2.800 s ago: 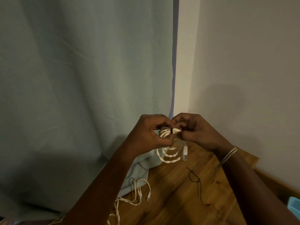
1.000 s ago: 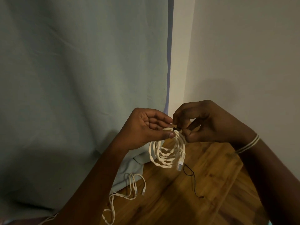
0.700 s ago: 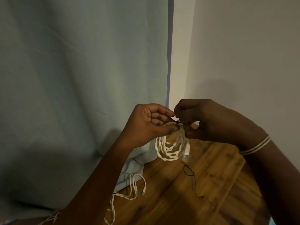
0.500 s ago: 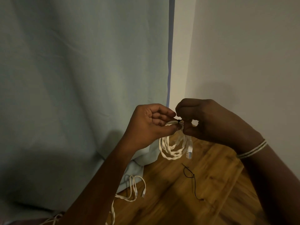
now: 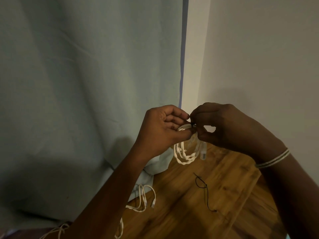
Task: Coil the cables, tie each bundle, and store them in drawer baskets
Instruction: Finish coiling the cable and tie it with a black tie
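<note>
A white twisted cable, coiled into a small bundle (image 5: 185, 156), hangs in the air above the wooden table (image 5: 181, 213). Its clear plug (image 5: 203, 150) dangles on the right side of the coil. My left hand (image 5: 162, 130) grips the top of the coil between thumb and curled fingers. My right hand (image 5: 224, 128) pinches a thin black tie (image 5: 192, 125) wrapped round the top of the coil. The two hands touch at that spot.
A loose black tie (image 5: 203, 190) lies on the table below the hands. More white cable (image 5: 145, 199) with small plugs trails along the table's left edge. A pale blue curtain (image 5: 86, 100) hangs at the left, a bare wall (image 5: 267, 57) at the right.
The coil hung open a second ago and is now drawn tighter under the hands. Both hands rose a little and closed in on the black tie at the top.
</note>
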`<state>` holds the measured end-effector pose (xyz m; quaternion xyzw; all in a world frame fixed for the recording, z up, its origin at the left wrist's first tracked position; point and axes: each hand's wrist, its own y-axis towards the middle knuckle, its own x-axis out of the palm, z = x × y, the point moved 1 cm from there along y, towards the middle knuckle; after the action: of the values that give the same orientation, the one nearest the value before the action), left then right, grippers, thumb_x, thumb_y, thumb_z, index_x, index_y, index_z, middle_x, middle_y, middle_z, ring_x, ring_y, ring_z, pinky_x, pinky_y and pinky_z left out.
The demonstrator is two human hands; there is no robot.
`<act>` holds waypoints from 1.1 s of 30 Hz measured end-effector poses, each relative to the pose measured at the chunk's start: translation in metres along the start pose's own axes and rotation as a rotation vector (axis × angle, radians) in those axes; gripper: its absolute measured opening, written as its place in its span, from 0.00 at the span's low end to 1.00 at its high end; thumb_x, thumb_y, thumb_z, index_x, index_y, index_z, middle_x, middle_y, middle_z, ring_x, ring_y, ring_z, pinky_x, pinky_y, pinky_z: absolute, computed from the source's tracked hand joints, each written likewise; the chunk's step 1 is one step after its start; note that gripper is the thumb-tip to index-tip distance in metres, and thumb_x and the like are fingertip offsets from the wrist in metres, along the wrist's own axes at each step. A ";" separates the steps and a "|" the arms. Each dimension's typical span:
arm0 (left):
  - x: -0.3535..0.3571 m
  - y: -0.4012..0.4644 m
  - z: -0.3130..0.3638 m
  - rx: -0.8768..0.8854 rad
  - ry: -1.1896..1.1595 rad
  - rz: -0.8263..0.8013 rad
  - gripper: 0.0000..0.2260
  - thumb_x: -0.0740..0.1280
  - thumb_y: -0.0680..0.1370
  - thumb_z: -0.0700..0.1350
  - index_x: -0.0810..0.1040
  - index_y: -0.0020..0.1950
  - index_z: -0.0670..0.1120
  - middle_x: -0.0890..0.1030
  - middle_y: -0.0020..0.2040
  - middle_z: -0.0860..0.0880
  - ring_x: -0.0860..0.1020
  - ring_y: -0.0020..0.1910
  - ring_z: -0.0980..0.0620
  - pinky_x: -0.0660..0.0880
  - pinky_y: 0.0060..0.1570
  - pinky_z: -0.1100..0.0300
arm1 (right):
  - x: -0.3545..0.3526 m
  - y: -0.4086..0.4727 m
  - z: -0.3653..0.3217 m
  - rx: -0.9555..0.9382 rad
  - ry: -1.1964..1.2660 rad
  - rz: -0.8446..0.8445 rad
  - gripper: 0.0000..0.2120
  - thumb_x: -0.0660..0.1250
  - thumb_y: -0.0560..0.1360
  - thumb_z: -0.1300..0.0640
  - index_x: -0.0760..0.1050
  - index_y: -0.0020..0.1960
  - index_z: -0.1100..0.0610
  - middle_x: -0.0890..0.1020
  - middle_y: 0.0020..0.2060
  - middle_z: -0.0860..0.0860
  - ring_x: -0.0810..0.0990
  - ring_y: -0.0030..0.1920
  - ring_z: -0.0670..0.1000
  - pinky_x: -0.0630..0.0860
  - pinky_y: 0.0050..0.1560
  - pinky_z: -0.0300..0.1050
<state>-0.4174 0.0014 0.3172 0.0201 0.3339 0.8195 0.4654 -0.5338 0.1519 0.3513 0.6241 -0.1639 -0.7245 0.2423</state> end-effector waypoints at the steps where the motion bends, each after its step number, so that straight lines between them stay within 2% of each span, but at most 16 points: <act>1: 0.000 0.000 0.000 0.001 0.009 0.000 0.16 0.80 0.67 0.37 0.82 0.51 0.43 0.86 0.43 0.49 0.86 0.40 0.53 0.82 0.43 0.60 | -0.001 -0.001 0.000 0.001 0.014 0.006 0.06 0.74 0.68 0.64 0.83 0.45 0.60 0.84 0.42 0.53 0.82 0.40 0.51 0.81 0.40 0.40; 2: 0.000 0.000 0.001 0.002 0.019 -0.001 0.16 0.80 0.66 0.38 0.82 0.52 0.43 0.86 0.44 0.49 0.86 0.40 0.53 0.83 0.43 0.58 | -0.003 -0.002 0.001 0.009 0.040 0.012 0.06 0.75 0.68 0.63 0.83 0.44 0.59 0.85 0.43 0.52 0.83 0.41 0.50 0.82 0.40 0.41; 4: 0.000 -0.001 0.001 0.000 0.030 -0.006 0.16 0.80 0.66 0.38 0.82 0.52 0.42 0.86 0.44 0.48 0.86 0.41 0.52 0.83 0.45 0.55 | -0.007 -0.006 0.004 0.041 0.138 0.034 0.06 0.77 0.69 0.60 0.84 0.45 0.57 0.85 0.45 0.50 0.83 0.43 0.46 0.80 0.44 0.34; 6: 0.000 -0.002 0.001 -0.002 0.030 -0.011 0.16 0.80 0.67 0.39 0.82 0.52 0.41 0.86 0.44 0.47 0.86 0.41 0.52 0.84 0.45 0.52 | -0.010 -0.009 0.006 0.077 0.248 0.057 0.05 0.76 0.71 0.56 0.84 0.46 0.56 0.86 0.46 0.49 0.83 0.44 0.43 0.80 0.47 0.32; 9: 0.001 -0.003 0.003 0.003 0.036 -0.012 0.17 0.80 0.67 0.39 0.82 0.53 0.41 0.86 0.44 0.48 0.86 0.41 0.52 0.84 0.45 0.52 | -0.011 -0.012 0.006 0.129 0.406 0.095 0.09 0.73 0.71 0.52 0.83 0.48 0.56 0.85 0.45 0.49 0.85 0.44 0.46 0.81 0.47 0.35; 14: 0.002 -0.002 0.008 0.039 0.070 -0.027 0.17 0.80 0.67 0.40 0.82 0.53 0.42 0.86 0.45 0.48 0.86 0.42 0.53 0.84 0.45 0.54 | -0.007 -0.018 0.014 0.242 0.633 0.192 0.10 0.74 0.69 0.54 0.83 0.48 0.58 0.86 0.43 0.53 0.86 0.44 0.51 0.83 0.47 0.42; 17: 0.003 -0.001 0.009 0.073 0.097 -0.050 0.16 0.80 0.67 0.40 0.82 0.53 0.42 0.86 0.45 0.48 0.85 0.42 0.54 0.83 0.45 0.56 | -0.004 -0.021 0.018 0.261 0.649 0.239 0.10 0.76 0.68 0.58 0.83 0.46 0.61 0.86 0.41 0.53 0.86 0.42 0.52 0.84 0.47 0.45; 22: 0.005 0.000 0.010 0.109 0.096 -0.107 0.16 0.80 0.67 0.39 0.82 0.52 0.41 0.86 0.44 0.48 0.85 0.42 0.55 0.83 0.44 0.59 | -0.005 -0.027 0.021 0.211 0.679 0.251 0.08 0.77 0.67 0.58 0.83 0.44 0.59 0.85 0.40 0.54 0.86 0.41 0.53 0.84 0.45 0.47; 28: 0.011 -0.001 0.011 0.103 0.029 -0.157 0.15 0.80 0.67 0.38 0.82 0.51 0.43 0.86 0.45 0.47 0.86 0.42 0.52 0.84 0.44 0.53 | -0.009 -0.033 0.024 0.186 0.760 0.202 0.07 0.77 0.67 0.57 0.83 0.43 0.58 0.86 0.39 0.52 0.86 0.40 0.54 0.84 0.43 0.47; 33: 0.014 0.000 0.008 0.086 0.005 -0.161 0.15 0.80 0.67 0.38 0.82 0.51 0.42 0.86 0.44 0.45 0.86 0.42 0.49 0.84 0.44 0.49 | -0.007 -0.037 0.029 0.157 0.788 0.144 0.07 0.74 0.70 0.60 0.84 0.48 0.60 0.86 0.43 0.56 0.86 0.43 0.56 0.83 0.46 0.51</act>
<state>-0.4226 0.0162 0.3200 0.0113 0.3706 0.7644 0.5275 -0.5671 0.1849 0.3416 0.8575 -0.1566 -0.3964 0.2880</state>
